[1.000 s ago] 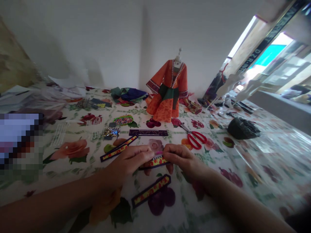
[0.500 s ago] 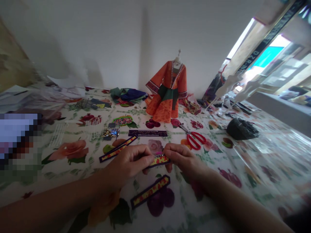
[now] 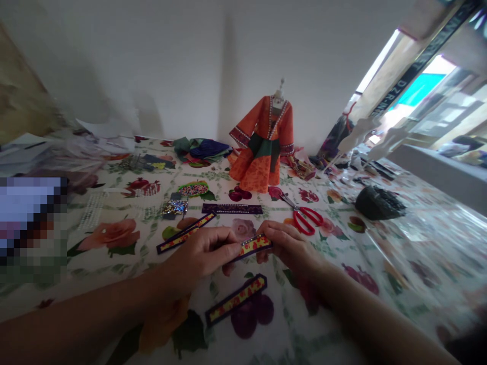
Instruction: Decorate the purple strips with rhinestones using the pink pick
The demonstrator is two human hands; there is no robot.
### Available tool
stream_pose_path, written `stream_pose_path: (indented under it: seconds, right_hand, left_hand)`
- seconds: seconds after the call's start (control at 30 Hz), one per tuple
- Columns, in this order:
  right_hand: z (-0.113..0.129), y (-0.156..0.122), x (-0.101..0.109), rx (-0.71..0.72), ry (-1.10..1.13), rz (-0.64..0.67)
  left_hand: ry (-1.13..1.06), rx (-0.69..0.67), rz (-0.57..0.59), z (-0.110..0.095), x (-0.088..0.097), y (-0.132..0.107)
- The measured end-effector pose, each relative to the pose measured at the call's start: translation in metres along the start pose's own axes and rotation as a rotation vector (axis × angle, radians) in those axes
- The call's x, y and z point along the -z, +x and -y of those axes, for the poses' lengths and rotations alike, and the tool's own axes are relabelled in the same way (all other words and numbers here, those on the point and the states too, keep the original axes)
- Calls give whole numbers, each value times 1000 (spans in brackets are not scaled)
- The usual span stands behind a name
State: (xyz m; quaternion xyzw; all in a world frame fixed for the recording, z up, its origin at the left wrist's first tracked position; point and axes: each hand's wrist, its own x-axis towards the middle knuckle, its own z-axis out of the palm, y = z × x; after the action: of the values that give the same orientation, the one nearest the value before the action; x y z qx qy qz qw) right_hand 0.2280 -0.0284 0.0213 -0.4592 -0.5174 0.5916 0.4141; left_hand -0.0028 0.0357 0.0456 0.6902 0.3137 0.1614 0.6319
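Between my hands is a yellow and red patterned fabric strip with a dark border and a row of small shiny dots along its upper edge. My left hand pinches its left end between thumb and fingers. My right hand grips the right end, fingers curled over it and partly hiding it. A second patterned strip lies nearer to me on the tablecloth. Just beyond my left hand, another such strip lies at a slant. Farther off is a dark purple strip with white dotted edges.
Red-handled scissors lie beyond my right hand. Beads fill a green-rimmed dish, with sequins close by. A small orange dress hangs on a stand at the back. A black bundle sits right on the floral tablecloth.
My right hand has shifted slightly right along the strip, uncovering more of its right end. That end now tilts up a little. My left hand keeps its pinch.
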Motion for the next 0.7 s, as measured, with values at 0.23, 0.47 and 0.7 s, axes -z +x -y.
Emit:
stream_pose_path:
  seconds: [0.23,0.47,0.7]
  right_hand:
    - [-5,5,-4,-34,367,98]
    - [-6,3,0,28,178,-106]
    - [-4,5,10,48,192,-141]
  left_hand:
    - [-71,-5,10,1,-1,0]
    - [-178,3,-16,1,2,-3]
    - [-271,39,-98,6,2,0]
